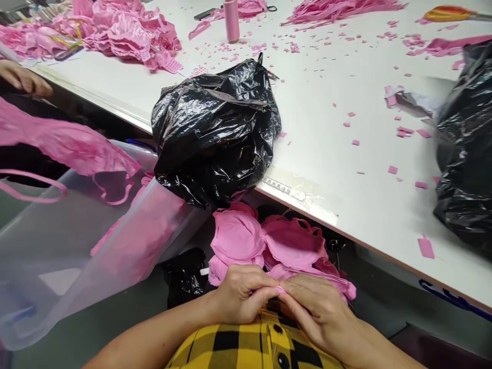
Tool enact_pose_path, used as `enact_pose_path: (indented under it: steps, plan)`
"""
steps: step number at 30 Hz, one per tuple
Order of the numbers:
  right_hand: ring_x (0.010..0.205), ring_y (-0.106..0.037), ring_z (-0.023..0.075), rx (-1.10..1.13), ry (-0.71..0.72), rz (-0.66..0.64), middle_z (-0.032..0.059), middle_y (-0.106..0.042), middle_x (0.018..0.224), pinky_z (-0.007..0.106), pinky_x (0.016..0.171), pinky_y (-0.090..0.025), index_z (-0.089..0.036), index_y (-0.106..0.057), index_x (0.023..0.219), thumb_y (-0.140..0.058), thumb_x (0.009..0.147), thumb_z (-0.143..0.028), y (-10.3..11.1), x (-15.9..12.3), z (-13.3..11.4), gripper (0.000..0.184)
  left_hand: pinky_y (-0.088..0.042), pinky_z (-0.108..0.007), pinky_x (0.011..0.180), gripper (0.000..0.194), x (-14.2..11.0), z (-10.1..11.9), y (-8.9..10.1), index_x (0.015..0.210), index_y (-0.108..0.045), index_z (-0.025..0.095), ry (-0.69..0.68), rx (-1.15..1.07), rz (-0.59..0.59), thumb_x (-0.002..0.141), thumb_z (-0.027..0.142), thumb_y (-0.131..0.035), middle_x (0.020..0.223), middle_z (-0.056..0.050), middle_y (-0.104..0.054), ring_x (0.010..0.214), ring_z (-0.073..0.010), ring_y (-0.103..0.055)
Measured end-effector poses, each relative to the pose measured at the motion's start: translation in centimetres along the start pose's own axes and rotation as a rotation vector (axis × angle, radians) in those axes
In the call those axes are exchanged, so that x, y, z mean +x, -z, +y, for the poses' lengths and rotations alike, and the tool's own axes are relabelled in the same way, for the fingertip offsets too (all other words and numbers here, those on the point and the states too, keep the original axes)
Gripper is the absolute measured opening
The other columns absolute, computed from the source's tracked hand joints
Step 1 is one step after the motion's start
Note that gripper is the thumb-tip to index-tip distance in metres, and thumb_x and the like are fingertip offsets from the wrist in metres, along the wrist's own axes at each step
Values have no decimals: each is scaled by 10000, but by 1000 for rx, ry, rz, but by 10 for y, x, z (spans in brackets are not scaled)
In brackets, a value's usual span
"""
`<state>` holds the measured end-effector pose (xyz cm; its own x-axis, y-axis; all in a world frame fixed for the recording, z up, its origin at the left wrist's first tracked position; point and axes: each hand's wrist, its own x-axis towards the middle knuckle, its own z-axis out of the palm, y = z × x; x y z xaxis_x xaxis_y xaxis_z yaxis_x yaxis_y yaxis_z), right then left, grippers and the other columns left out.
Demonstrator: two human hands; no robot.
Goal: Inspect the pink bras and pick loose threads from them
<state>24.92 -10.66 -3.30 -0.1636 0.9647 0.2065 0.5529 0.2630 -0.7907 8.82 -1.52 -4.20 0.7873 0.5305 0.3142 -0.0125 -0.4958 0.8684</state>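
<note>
Several pink bras (238, 236) with moulded cups lie on my lap, just under the table edge. Over them my left hand (246, 292) is closed, thumb and fingers pinching a small bit of pink fabric (280, 290). My right hand (319, 302) meets it fingertip to fingertip and pinches the same pink piece. Most of that piece is hidden by the fingers, so I cannot tell which part of a bra it is. A full black plastic bag (219, 133) rests on the table edge beyond my hands.
A translucent plastic bin (84, 277) with pink garments stands at the left. Another person's hand (25, 79) is near a pink bra (73, 141). On the white table (319, 154) are pink scraps, a pink thread spool (231, 20), a pink garment pile (130, 33) and another black bag (467, 148).
</note>
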Motion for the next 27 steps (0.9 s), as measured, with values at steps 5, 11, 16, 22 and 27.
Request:
enact_pose_path:
  steps: [5, 11, 16, 22, 27]
  plan:
    - [607, -619, 137, -162, 88, 137, 56, -673, 716, 240, 572, -490, -155, -645, 914, -463, 876, -118, 24, 4, 11, 190, -483, -176, 553, 154, 30, -1, 0, 820, -687, 130, 155, -15, -49, 837, 175, -541, 651, -31, -683, 572, -103, -610]
    - [686, -678, 169, -293, -118, 161, 76, -722, 838, 244, 618, -544, -165, -683, 941, -459, 895, -233, 44, 3, 60, 239, -496, -216, 575, 143, 88, -24, -18, 834, -602, 131, 404, -18, 184, 849, 204, -479, 729, -28, -641, 632, -122, -608]
    - [635, -686, 180, -346, -324, 48, 39, -732, 755, 238, 541, -536, -209, -704, 899, -395, 917, -303, 37, -28, 81, 324, -493, -341, 720, 200, 66, -29, -39, 974, -524, 131, 386, 421, -277, 780, 174, -546, 913, -79, -600, 828, -209, -577]
    - [674, -659, 175, -362, -91, 14, 92, -701, 773, 283, 626, -549, -127, -663, 1003, -374, 923, -197, 33, -55, 63, 307, -501, -345, 709, 246, 37, -19, -36, 991, -559, 132, 143, 626, -843, 748, 104, -535, 903, -90, -592, 831, -230, -580]
    - [622, -675, 150, -465, -166, 133, 67, -727, 819, 222, 553, -543, -170, -669, 998, -387, 921, -237, 44, -52, 76, 300, -510, -313, 677, 220, 67, -26, -44, 859, -631, 116, 252, 629, -853, 717, 21, -491, 935, -114, -626, 752, -209, -626]
